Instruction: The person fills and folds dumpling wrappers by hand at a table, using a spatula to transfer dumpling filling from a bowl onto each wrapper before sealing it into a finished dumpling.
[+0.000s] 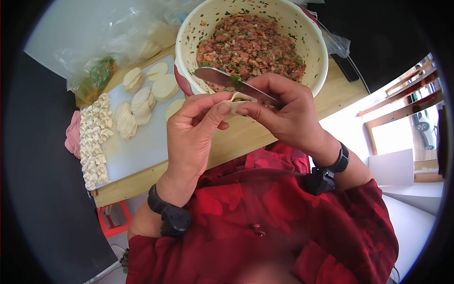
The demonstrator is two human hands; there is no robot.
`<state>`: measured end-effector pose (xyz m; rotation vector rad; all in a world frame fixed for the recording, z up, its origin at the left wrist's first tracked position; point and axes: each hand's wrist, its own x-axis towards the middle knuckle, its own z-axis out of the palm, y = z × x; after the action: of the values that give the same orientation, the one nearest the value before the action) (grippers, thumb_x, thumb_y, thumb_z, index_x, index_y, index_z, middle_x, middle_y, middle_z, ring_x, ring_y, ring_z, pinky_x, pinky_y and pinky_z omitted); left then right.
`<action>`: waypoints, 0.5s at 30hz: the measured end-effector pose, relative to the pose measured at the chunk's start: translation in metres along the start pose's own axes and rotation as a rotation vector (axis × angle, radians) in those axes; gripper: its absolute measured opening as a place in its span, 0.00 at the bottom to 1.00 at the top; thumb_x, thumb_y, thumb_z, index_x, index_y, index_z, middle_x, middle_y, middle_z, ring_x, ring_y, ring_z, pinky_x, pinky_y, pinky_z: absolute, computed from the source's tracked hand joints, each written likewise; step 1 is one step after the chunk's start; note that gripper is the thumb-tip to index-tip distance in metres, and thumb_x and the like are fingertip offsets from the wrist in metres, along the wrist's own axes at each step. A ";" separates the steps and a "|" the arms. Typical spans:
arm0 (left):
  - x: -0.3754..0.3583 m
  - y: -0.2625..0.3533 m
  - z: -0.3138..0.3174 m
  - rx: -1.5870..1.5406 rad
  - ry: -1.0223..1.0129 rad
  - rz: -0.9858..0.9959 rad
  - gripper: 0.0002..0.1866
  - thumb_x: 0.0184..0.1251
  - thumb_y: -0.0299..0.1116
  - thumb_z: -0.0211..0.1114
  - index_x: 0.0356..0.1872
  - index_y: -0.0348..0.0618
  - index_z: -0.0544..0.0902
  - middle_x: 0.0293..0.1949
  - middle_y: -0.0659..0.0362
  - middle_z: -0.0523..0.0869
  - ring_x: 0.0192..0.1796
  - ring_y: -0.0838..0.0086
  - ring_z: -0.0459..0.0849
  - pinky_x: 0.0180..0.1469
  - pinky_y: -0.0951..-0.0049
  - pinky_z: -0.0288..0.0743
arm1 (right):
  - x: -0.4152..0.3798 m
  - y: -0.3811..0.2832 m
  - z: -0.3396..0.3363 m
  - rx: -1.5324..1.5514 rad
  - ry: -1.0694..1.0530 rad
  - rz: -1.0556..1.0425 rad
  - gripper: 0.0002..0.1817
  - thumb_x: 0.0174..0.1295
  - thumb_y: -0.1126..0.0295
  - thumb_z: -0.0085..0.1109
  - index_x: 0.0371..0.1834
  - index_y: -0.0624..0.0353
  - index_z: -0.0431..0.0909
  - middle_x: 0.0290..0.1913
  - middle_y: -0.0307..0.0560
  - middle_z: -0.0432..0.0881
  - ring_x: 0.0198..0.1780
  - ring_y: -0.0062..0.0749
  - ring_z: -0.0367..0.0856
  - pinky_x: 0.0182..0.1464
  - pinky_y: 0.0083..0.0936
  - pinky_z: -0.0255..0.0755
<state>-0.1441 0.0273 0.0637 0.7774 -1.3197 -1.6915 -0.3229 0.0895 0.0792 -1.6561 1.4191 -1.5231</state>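
Between my two hands, just in front of the bowl, is a partly folded dumpling (235,105) with a bit of filling showing. My left hand (196,120) pinches its left side between thumb and fingers. The thumb of my right hand (288,106) presses its right edge, while the same hand grips a flat metal spreader (222,79) whose blade points left over the bowl's near rim. Some green bits cling to the blade. Behind it, the large cream bowl (184,52) holds minced meat filling (255,45) with chopped greens and orange bits.
Round dough wrappers (165,87) lie in overlapping stacks on a pale board (151,137). Rows of finished dumplings (94,142) line its left edge. Plastic bags (127,35) and a pink cloth (73,135) are at left; the wooden table (338,90) extends right.
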 end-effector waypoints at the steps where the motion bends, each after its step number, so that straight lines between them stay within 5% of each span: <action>1: 0.001 -0.002 0.000 -0.006 -0.018 0.054 0.10 0.65 0.27 0.70 0.45 0.37 0.87 0.44 0.61 0.82 0.41 0.80 0.82 0.39 0.80 0.79 | 0.001 -0.001 -0.001 -0.121 -0.029 -0.051 0.08 0.59 0.73 0.70 0.39 0.61 0.82 0.30 0.42 0.82 0.28 0.21 0.77 0.30 0.20 0.71; 9: 0.000 -0.003 -0.005 0.219 0.027 0.322 0.06 0.62 0.18 0.68 0.39 0.35 0.85 0.40 0.61 0.80 0.36 0.80 0.84 0.38 0.80 0.82 | 0.005 -0.003 0.013 -0.216 -0.037 -0.309 0.08 0.57 0.83 0.63 0.38 0.60 0.82 0.31 0.43 0.83 0.32 0.28 0.82 0.33 0.22 0.73; 15: 0.006 -0.012 0.000 -0.158 0.047 0.295 0.05 0.62 0.17 0.68 0.34 0.37 0.80 0.33 0.62 0.83 0.33 0.81 0.85 0.35 0.81 0.82 | 0.009 -0.005 0.041 0.012 0.076 -0.210 0.05 0.63 0.85 0.55 0.36 0.64 0.77 0.29 0.39 0.78 0.32 0.18 0.78 0.34 0.16 0.71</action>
<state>-0.1501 0.0230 0.0523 0.5001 -1.1876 -1.5108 -0.2850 0.0713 0.0770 -1.8041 1.3042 -1.7216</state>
